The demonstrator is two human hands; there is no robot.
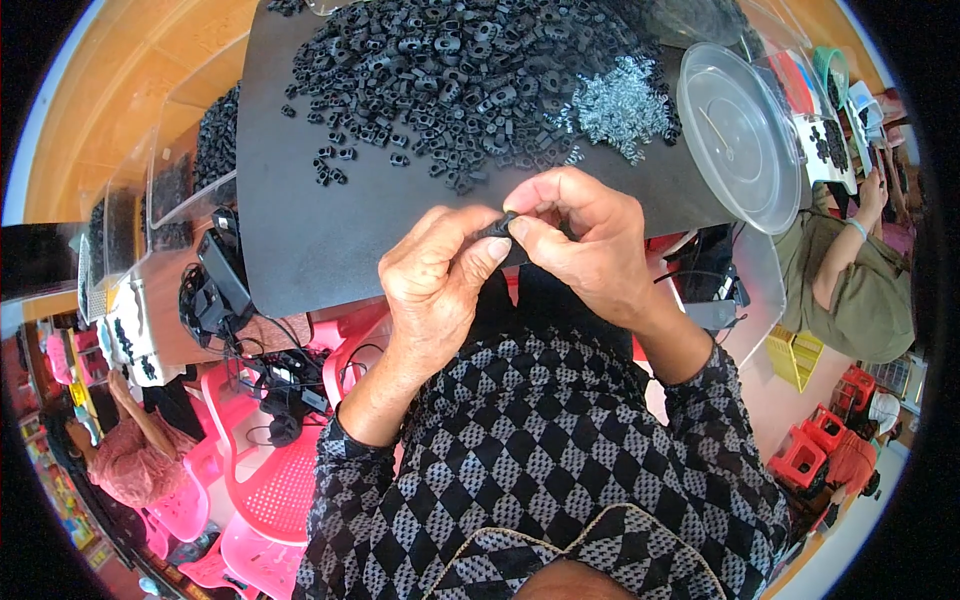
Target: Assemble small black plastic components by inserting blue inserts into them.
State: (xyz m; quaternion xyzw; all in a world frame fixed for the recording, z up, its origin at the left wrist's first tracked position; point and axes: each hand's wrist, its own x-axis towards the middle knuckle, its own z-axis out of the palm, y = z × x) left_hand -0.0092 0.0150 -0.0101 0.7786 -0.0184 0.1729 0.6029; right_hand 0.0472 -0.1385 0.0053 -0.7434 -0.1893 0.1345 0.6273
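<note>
In front of my body, over the near edge of the dark table [310,235], both hands meet at a small black plastic cord lock [503,225]. My left hand [432,268] pinches it between thumb and fingers from the left. Closed on its other end are the thumb and fingertips of my right hand [592,245]. The fingers cover most of the piece, so its details are hidden. Beyond the hands spreads a large heap of black plastic cord lock parts [430,85], some with oval holes. A pile of small silvery springs [620,108] lies at its right side.
A round clear plastic lid [735,185] lies on the table's right side. Clear bins [190,200] of black parts stand left. Black adapters and cables [228,270] hang beside a pink chair [270,490]. Other people sit at right [850,290] and left [140,462]; red crates [800,460] stand lower right.
</note>
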